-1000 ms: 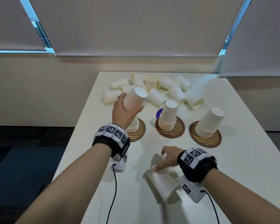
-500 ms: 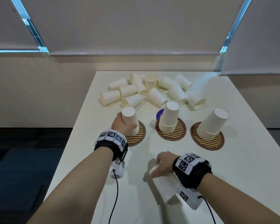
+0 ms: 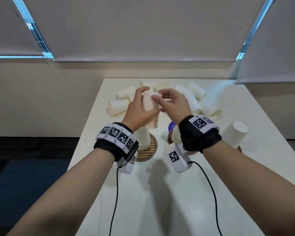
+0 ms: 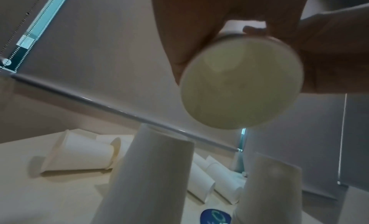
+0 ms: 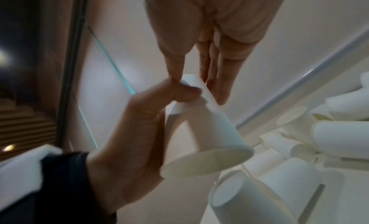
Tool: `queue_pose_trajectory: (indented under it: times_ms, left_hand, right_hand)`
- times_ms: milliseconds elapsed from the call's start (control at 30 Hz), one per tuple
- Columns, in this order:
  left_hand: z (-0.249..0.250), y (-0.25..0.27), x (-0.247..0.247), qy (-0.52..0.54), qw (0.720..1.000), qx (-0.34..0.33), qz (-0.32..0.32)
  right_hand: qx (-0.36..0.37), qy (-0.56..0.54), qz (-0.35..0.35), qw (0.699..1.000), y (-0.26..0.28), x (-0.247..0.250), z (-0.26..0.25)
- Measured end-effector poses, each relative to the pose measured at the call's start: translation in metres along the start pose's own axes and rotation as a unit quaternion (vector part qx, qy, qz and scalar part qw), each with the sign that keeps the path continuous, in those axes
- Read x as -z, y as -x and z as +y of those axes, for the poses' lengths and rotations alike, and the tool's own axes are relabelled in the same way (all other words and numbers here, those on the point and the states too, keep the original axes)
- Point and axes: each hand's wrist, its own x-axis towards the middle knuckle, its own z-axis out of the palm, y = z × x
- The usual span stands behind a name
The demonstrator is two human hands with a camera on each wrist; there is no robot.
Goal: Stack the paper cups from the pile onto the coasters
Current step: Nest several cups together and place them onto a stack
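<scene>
My left hand [image 3: 140, 109] grips an upturned paper cup [image 3: 149, 108] in the air above the left stack [image 3: 143, 139] on its coaster [image 3: 147, 150]; my right hand [image 3: 173, 103] pinches the cup's closed end with thumb and fingers; the pile [image 3: 194, 99] of loose cups lies behind on the table [image 3: 160, 201].
</scene>
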Motion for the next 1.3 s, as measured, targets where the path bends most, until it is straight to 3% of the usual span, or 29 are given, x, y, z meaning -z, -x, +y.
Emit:
queue_pose_trajectory:
  times_ms: [200, 433, 567, 633, 700, 767, 867, 967, 1033, 1167, 1300]
  left_hand:
    - [-0.029, -0.002, 0.007, -0.006, 0.998, -0.023, 0.059]
    - [-0.079, 0.014, 0.001, -0.036, 0.998, 0.048, -0.001]
    - [-0.079, -0.014, 0.009, 0.057, 0.992, 0.067, 0.086]
    - [-0.081, -0.036, 0.016, 0.02, 0.986, 0.093, 0.133]
    - [-0.091, -0.058, 0.023, -0.039, 0.984, 0.137, 0.103]
    - [-0.101, -0.071, 0.027, -0.101, 0.978, 0.183, -0.007]
    - [-0.111, -0.087, 0.026, -0.159, 0.945, 0.225, -0.179]
    - [-0.112, -0.093, 0.018, -0.143, 0.923, 0.259, -0.248]
    - [-0.118, -0.096, 0.013, -0.112, 0.928, 0.273, -0.229]
    - [-0.122, -0.103, 0.013, -0.06, 0.971, 0.22, -0.066]
    - [-0.098, -0.108, 0.015, 0.028, 0.981, 0.161, -0.105]
  right_hand:
    - [0.023, 0.026, -0.023, 0.999, -0.006, -0.015, 0.019]
    - [-0.086, 0.156, -0.099, 0.979, -0.014, -0.017, 0.053]
    - [-0.13, 0.166, -0.114, 0.971, -0.025, -0.022, 0.065]
    - [-0.135, 0.174, -0.112, 0.969, -0.033, -0.026, 0.068]
    - [-0.135, 0.189, -0.128, 0.964, -0.044, -0.03, 0.071]
    - [-0.14, 0.208, -0.16, 0.955, -0.05, -0.032, 0.072]
    - [-0.157, 0.235, -0.197, 0.939, -0.062, -0.038, 0.077]
    - [-0.168, 0.252, -0.214, 0.929, -0.07, -0.045, 0.082]
    - [-0.164, 0.263, -0.205, 0.929, -0.074, -0.048, 0.085]
    - [-0.129, 0.299, -0.156, 0.933, -0.085, -0.054, 0.089]
    - [-0.107, 0.355, -0.163, 0.914, -0.096, -0.061, 0.087]
